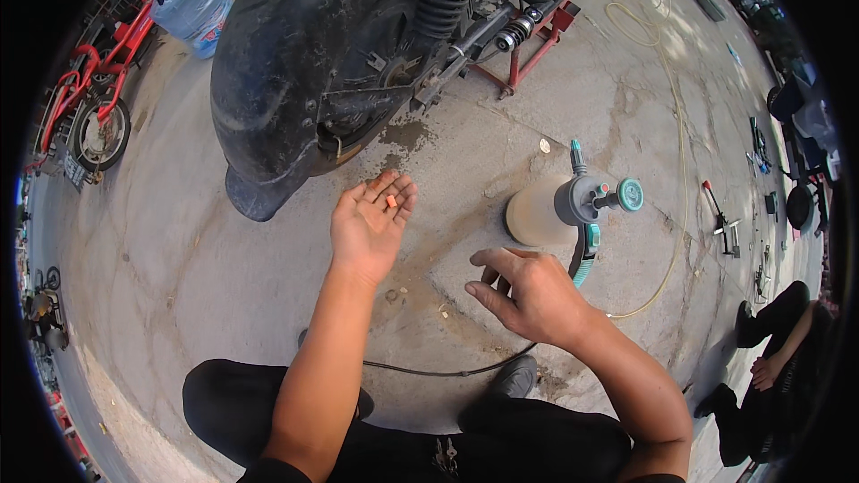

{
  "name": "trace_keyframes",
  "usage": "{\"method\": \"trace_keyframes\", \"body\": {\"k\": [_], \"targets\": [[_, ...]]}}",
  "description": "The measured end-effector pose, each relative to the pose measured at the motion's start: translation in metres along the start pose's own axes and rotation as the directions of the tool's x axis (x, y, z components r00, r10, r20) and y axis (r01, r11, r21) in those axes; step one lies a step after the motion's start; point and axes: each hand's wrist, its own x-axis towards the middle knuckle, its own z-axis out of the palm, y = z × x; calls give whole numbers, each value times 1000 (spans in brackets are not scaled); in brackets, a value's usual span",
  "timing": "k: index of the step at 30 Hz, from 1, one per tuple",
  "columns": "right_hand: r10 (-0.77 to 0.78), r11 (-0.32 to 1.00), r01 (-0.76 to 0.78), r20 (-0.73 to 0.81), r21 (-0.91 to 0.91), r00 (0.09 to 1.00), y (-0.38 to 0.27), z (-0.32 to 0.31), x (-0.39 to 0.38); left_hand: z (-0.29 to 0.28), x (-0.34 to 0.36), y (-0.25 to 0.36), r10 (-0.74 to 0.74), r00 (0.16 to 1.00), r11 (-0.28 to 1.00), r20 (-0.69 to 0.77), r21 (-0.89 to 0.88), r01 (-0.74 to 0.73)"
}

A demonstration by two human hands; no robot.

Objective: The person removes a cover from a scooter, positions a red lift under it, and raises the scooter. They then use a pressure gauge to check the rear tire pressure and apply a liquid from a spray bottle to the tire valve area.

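Observation:
My left hand (371, 224) is turned palm up below the rear of a motor scooter, its fingers stretched and slightly bent. A small orange piece (391, 201) rests on those fingers; its exact kind is too small to make out. The scooter's black rear fender (268, 80) hangs just beyond that hand. My right hand (528, 291) is in the air to the right, its fingers loosely curled and the thumb apart from them, with nothing visible between. Nearest to it is a pump sprayer bottle (541, 210) with a grey and teal head, standing on the concrete.
A red stand (528, 58) is under the scooter. From the far right a thin yellowish hose (682, 170) curves across the ground. A black cable (447, 372) runs near my feet. Tools (723, 219) lie at right, beside a crouching person (774, 376). A water jug (191, 4) stands far left.

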Motion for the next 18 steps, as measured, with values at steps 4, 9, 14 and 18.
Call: {"method": "trace_keyframes", "body": {"k": [4, 9, 14, 18], "targets": [[-90, 993, 103, -195, 57, 977, -22, 37, 95, 26, -37, 16, -5, 997, 983, 75, 182, -8], [-44, 983, 106, -362, 153, 931, -45, 81, 136, 37, -56, 45, 78, 993, 924, 84, 367, -104], [167, 707, 24, -200, 706, 965, -44, 112, 138, 16, -66, 64, 120, 990, 747, 68, 650, -135], [338, 446, 192, -363, 874, 868, -18, 143, 144, 14, -86, 93, 22, 989, 135, 149, 979, -151]]}}
